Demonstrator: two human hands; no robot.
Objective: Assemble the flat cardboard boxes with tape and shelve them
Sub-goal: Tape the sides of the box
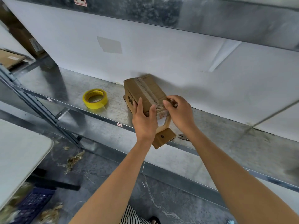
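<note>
Bare left hand (144, 122) and right hand (180, 111), bare forearms (113, 177), black-and-white striped garment (129, 216), dark sandal (154, 220)

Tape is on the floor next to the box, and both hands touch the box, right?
No. The head view shows the tape on the shelf instead, next to the box; left hand and right hand touch the box.

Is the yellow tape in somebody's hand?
No, the yellow tape roll lies by itself on the shelf, beside the cardboard box.
</note>
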